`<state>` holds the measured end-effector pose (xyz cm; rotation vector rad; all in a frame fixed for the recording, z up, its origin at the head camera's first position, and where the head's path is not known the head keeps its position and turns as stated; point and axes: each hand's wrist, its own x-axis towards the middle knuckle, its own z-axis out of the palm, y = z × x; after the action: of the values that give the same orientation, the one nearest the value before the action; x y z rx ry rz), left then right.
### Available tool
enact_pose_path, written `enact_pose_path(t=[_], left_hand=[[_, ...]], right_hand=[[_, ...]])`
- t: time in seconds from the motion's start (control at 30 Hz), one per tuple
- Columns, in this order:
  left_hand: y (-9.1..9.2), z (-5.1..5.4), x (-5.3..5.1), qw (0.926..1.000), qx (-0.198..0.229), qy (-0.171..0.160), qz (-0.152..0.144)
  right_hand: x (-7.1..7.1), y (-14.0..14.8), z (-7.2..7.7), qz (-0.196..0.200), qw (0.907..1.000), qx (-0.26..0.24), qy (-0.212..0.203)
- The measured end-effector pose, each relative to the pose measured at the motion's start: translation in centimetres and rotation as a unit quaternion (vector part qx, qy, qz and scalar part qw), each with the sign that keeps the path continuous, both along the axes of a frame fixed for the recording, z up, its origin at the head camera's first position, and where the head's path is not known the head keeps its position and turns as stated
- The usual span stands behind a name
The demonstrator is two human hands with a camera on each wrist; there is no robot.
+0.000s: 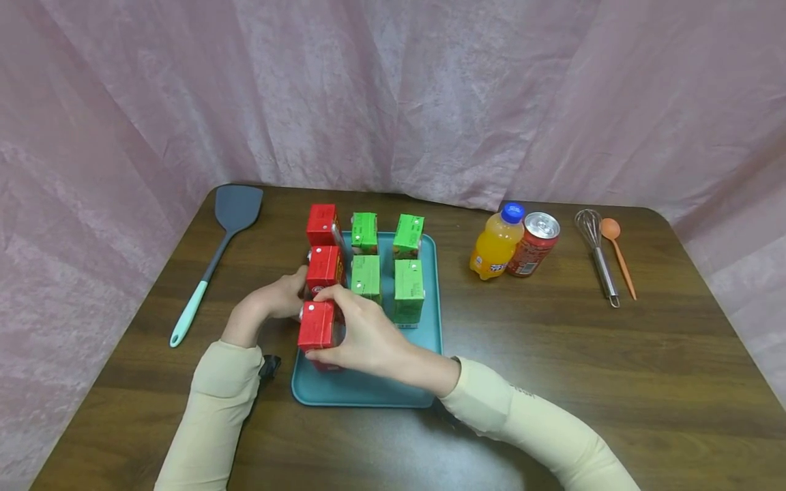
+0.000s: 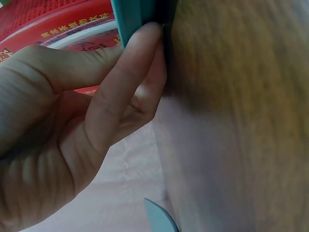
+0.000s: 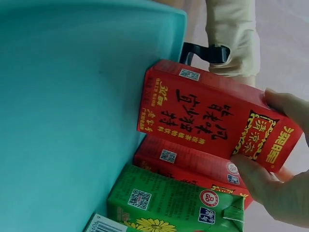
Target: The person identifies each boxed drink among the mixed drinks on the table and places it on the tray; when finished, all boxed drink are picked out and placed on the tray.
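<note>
My right hand (image 1: 374, 337) grips the top of a red drink carton (image 1: 316, 327) between thumb and fingers. That carton's base is at the near left part of a teal tray (image 1: 368, 392); in the right wrist view the carton (image 3: 207, 113) leans slightly over the tray floor. At the tray's left side, my left hand (image 1: 279, 296) pinches the rim, shown close up as a teal edge (image 2: 128, 19) in the left wrist view. Two more red cartons (image 1: 325, 266) line up behind the held one. Several green cartons (image 1: 408, 293) stand to their right in two columns.
A grey spatula (image 1: 236, 208) with a mint handle lies on the left. Right of the tray stand an orange drink bottle (image 1: 494, 245) and a red can (image 1: 534, 245). Farther right lie a whisk (image 1: 598, 256) and an orange spoon (image 1: 620, 256). Pink curtain (image 1: 393, 95) hangs behind the table.
</note>
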<state>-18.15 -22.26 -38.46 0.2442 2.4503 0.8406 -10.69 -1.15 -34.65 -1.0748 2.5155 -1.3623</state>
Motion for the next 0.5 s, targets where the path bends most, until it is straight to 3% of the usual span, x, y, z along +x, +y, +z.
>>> enact_pose_path(t=[0.23, 0.33, 0.4, 0.5], left_hand=[[0.0, 0.0, 0.0, 1.0000, 0.002, 0.006, -0.005], [-0.2, 0.3, 0.2, 0.9999, -0.003, 0.006, -0.013], [-0.4, 0.7, 0.4, 0.9994, -0.015, 0.025, -0.018], [-0.7, 1.8, 1.1, 0.9950, -0.036, 0.093, -0.009]], right_hand=[[0.4, 1.0, -0.3, 0.007, 0.9998, 0.017, -0.005], [0.7, 2.7, -0.4, 0.013, 0.9998, 0.008, 0.012], [0.7, 4.3, -0.5, 0.015, 0.9992, -0.007, 0.037], [0.6, 7.2, -0.6, 0.002, 0.9959, -0.016, 0.089]])
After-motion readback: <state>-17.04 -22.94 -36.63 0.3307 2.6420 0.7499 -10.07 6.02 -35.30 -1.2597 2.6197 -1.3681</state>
